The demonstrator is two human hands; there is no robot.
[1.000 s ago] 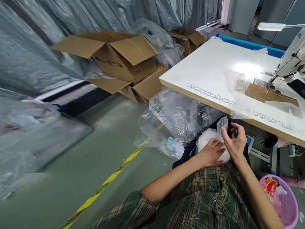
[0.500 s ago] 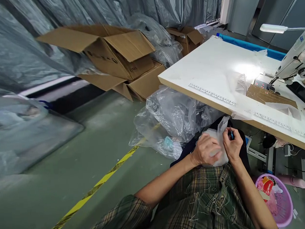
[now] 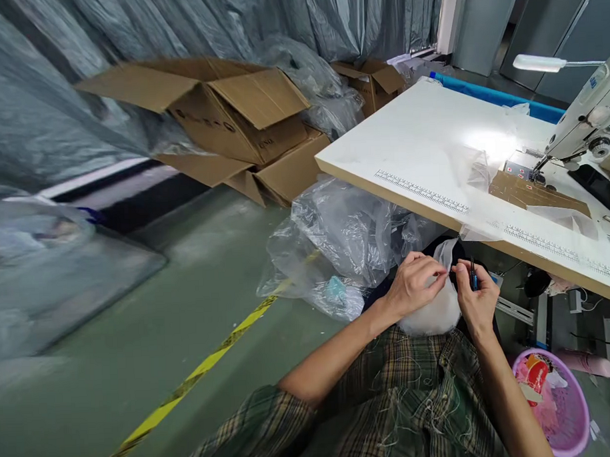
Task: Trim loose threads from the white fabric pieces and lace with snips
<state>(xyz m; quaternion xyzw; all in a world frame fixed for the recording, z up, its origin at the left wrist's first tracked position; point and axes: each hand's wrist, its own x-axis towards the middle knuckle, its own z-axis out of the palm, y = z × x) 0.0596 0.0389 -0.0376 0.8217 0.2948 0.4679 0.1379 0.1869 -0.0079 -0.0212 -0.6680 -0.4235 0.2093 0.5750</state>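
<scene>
Over my lap lies sheer white fabric (image 3: 432, 315), with a strip of it rising toward the table edge. My left hand (image 3: 414, 286) is closed in a pinch at the fabric's edge, thumb and forefinger together. Close beside it, my right hand (image 3: 478, 297) is closed around small thread snips (image 3: 473, 276), dark with blue, their points upward. The fingertips of both hands nearly meet at the fabric. Whether the right fingertips also grip the cloth or a thread is too small to tell.
The white sewing table (image 3: 406, 131) has its edge just beyond my hands. On it stand a sewing machine (image 3: 581, 125) and a brown piece (image 3: 538, 192) under the needle. Clear plastic bags (image 3: 345, 227), cardboard boxes (image 3: 246, 117) and a pink basket (image 3: 576, 406) are around me.
My left hand has moved up and right, from a blurred, looser pose to a pinch at the fabric. The right hand, with the snips, has shifted slightly right and down.
</scene>
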